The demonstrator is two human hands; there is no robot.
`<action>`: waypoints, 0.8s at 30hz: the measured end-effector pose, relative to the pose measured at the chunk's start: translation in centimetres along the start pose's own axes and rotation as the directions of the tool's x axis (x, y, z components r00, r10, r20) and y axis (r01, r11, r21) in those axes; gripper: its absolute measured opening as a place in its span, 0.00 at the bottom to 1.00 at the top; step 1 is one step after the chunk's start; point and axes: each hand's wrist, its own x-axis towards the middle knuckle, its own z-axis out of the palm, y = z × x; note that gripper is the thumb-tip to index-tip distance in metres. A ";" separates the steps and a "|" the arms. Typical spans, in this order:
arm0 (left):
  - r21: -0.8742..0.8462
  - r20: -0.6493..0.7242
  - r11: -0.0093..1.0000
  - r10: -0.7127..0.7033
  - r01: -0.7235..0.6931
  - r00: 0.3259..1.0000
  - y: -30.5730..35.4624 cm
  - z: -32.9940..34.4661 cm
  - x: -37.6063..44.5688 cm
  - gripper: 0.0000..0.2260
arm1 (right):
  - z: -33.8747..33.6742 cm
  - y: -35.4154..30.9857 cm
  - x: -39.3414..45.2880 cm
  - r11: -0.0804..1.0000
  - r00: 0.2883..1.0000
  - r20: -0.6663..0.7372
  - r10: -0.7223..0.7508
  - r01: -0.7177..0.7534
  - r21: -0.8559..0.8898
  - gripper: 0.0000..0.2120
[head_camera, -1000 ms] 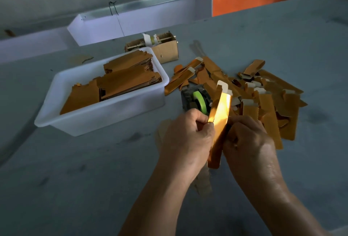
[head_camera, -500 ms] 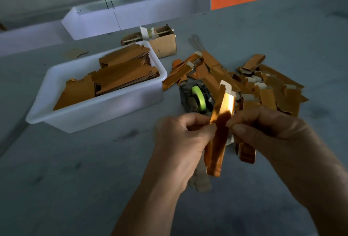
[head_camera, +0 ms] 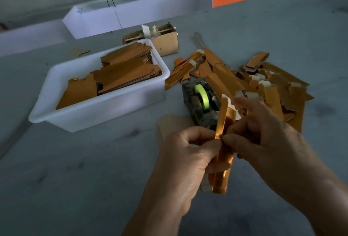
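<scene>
- Both hands met low over the grey table (head_camera: 75,179): the left hand (head_camera: 188,156) curled, pinching the left edge of a narrow gold carton (head_camera: 222,177); the right hand (head_camera: 263,141) pinched its right edge.
- The carton stood nearly upright between them, white flap on top.
- Just behind sat a tape dispenser (head_camera: 199,107) with green tape.
- Farther off lay a pile of gold cartons (head_camera: 273,92) on the right and a white tub (head_camera: 105,113) of flat blanks on the left.

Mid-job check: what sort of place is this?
Probably a packaging workbench: white tub of stacked flat cartons, loose pile beside a tape dispenser, one gold carton pinched by left hand and right hand.
</scene>
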 end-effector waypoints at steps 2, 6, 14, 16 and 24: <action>-0.011 0.012 1.000 -0.010 0.010 1.000 -0.1 -0.1 0.0 0.08 | 0.1 -0.1 0.0 1.000 1.000 -0.025 0.008 -0.008 -0.011 0.30; 0.006 0.042 1.000 -0.006 0.005 0.999 -0.2 -0.4 -0.1 0.04 | 0.4 -0.3 -0.2 0.999 0.999 -0.039 0.028 -0.030 -0.035 0.29; 0.142 -0.054 0.984 0.119 -0.110 0.991 -0.9 -0.2 -0.3 0.09 | 0.7 -0.6 -0.6 0.995 0.997 -0.066 0.050 -0.056 -0.079 0.26; 0.141 -0.084 0.980 0.151 -0.138 0.985 -1.1 0.1 -0.4 0.10 | 0.7 -0.9 -0.6 0.992 0.996 -0.074 0.042 -0.050 -0.114 0.26; 0.169 -0.126 0.965 0.221 -0.199 0.967 -1.7 0.3 -0.7 0.10 | 0.8 -1.9 -0.8 0.965 0.990 -0.081 0.112 -0.127 -0.227 0.26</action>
